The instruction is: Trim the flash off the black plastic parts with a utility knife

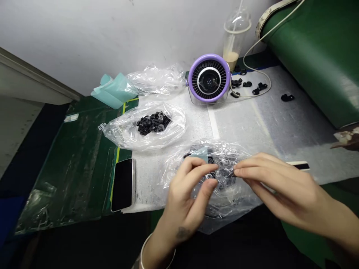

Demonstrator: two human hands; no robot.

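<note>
My left hand (187, 190) is over a clear plastic bag (179, 164), its thumb and forefinger curled around a small black part (210, 175) with a shiny ring. On the other side of the bag, my right hand (276, 183) has its fingertips pressed together. A tiny dark edge shows at those tips, too small to name. More black parts lie in the bag under the wrinkled plastic, with a pale blue scrap (199, 154) among them. My fingers partly cover the bag's contents.
Another clear bag (120, 130) holds a pile of black parts (153, 123). A purple fan (209, 99) stands behind, beside a drink cup (237, 41). A phone (122, 185) lies left. Loose black parts (259, 88) and a white cable (270, 80) lie right, near a green roll (314, 56).
</note>
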